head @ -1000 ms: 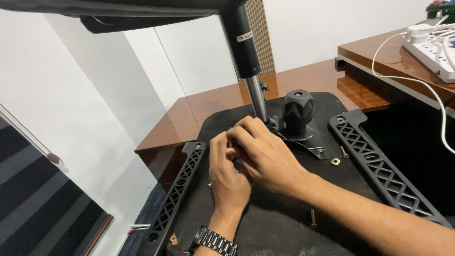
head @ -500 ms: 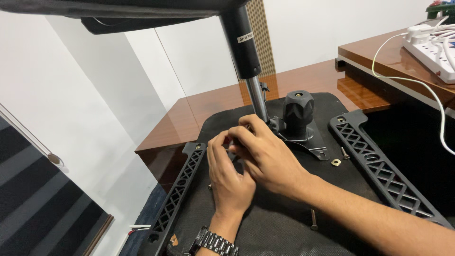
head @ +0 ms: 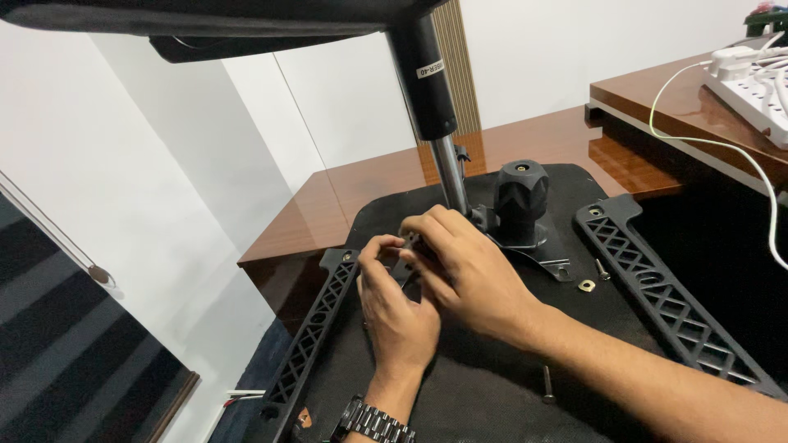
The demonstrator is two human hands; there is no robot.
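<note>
An upturned black office chair seat point(head: 492, 377) lies on a brown wooden desk point(head: 361, 189). My left hand point(head: 398, 308) and my right hand point(head: 468, 267) meet over the seat's mechanism plate, both pinching a small dark part point(head: 405, 256) that the fingers mostly hide. A gas lift cylinder point(head: 435, 115) rises from the mechanism just behind my right hand. A black tension knob point(head: 520, 197) stands to the right of it. My left wrist wears a metal watch point(head: 371, 423).
Two black latticed armrest brackets point(head: 308, 340) point(head: 665, 299) run along the seat's sides. Loose bolts point(head: 547, 384) point(head: 602, 269) and a small nut point(head: 586, 285) lie on the seat. A white power strip point(head: 751, 82) with a trailing cable point(head: 706, 148) sits at the far right.
Both hands have stayed over the mechanism; the fingers have shifted slightly around the small part, the left fingers curling closer to the right hand.
</note>
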